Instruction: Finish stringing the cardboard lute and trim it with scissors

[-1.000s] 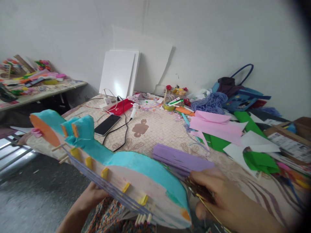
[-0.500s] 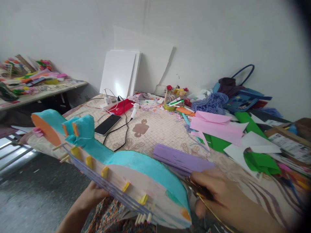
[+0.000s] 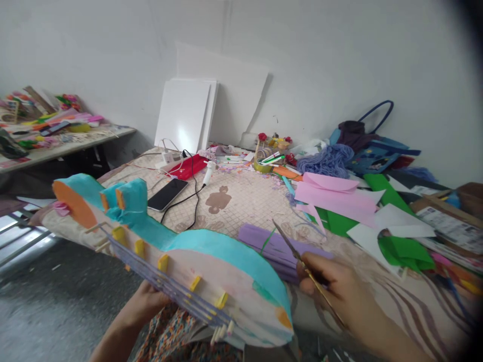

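Observation:
A handmade paper-and-card lute (image 3: 226,261) lies slanted across my lap, its side turquoise and its front pale. Yellow frets (image 3: 163,263) and purple yarn strings (image 3: 169,286) run along it, with short wooden pegs at the lower end. My left hand (image 3: 153,296) grips it from beneath around the neck; the fingertips are hidden behind it. Over the table edge, beside the lute's round body, my right hand (image 3: 328,281) holds scissors (image 3: 289,244) with gold handles, the dark blades together and pointing up and left. A thin green strip (image 3: 267,241) shows near the blade tip, above folded purple paper (image 3: 249,239).
On the patterned tablecloth are a phone (image 3: 168,194), a white glue gun (image 3: 209,173) with a black cord, and pink paper (image 3: 332,191). Blue yarn (image 3: 326,160) and a blue bag (image 3: 377,156) lie farther back. White boards (image 3: 181,113) lean on the wall.
The scissors have swung up into view from low beside the lute, as my right hand turned. The green strip now shows near their tip. The lute has shifted only slightly.

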